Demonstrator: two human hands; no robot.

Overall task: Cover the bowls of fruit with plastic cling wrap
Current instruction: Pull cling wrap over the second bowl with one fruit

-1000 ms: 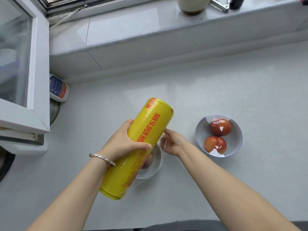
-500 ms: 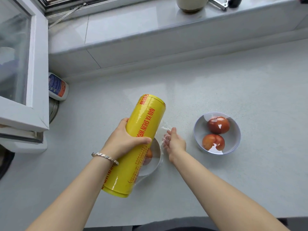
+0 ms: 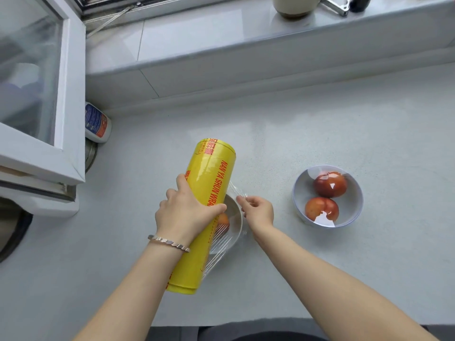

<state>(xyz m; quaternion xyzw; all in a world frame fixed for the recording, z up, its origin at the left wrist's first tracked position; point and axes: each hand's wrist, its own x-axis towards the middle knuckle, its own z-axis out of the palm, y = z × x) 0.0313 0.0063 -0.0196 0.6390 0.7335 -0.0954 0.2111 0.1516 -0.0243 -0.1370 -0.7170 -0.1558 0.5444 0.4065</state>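
Grey counter (image 3: 320, 134), left hand (image 3: 183, 212) gripping roll (image 3: 206, 205)

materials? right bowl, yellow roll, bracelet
Right bowl: looks like glazed ceramic, glossy pale blue-white with sharp window reflections; could be melamine. Yellow roll: clear plastic film wound over a yellow printed core, shiny and faintly wrinkled. Bracelet: silvery metal links, bright glints.

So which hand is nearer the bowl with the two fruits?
Right. The right hand is just left of that bowl, pinching film; the left hand is farther left, gripping the yellow roll.
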